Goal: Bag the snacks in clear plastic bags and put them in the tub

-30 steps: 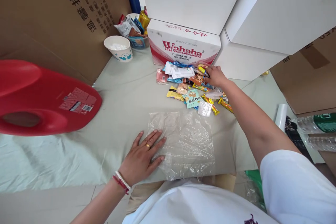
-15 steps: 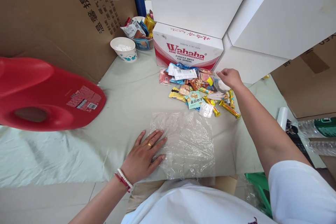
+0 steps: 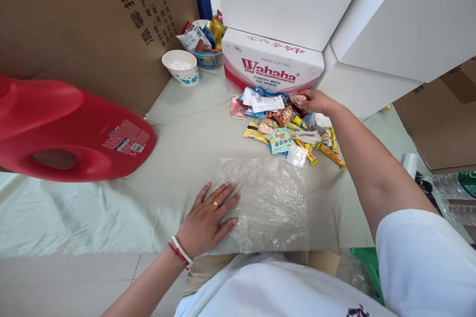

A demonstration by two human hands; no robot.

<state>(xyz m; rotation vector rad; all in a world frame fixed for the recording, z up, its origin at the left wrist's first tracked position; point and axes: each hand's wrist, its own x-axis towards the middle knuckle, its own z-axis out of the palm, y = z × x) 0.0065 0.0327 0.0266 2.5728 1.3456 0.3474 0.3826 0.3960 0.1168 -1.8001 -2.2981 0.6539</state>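
My left hand (image 3: 210,218) lies flat with fingers spread, its fingertips on the left edge of a clear plastic bag (image 3: 275,203) laid out on the cloth. At the far right of a pile of wrapped snacks, my right hand (image 3: 316,102) has its fingers closed on a small pinkish-brown snack packet (image 3: 298,99). In the pile are a white packet (image 3: 266,103), a brown cookie packet (image 3: 284,116), a pale green packet (image 3: 280,140), a yellow packet (image 3: 256,132), yellow snack sticks (image 3: 330,155) and a clear-wrapped white piece (image 3: 296,155).
Behind the pile stands a Wahaha water carton (image 3: 271,67) against white boxes. A red jug (image 3: 92,143) lies at the left, beside a large cardboard box (image 3: 92,34). A paper cup (image 3: 181,70) and a tub of snacks (image 3: 208,59) stand at the back left.
My right hand has moved slightly left and down into the pile and closed on the pinkish-brown packet, lifting it a little. My left hand stays on the bag. The view has shifted slightly.
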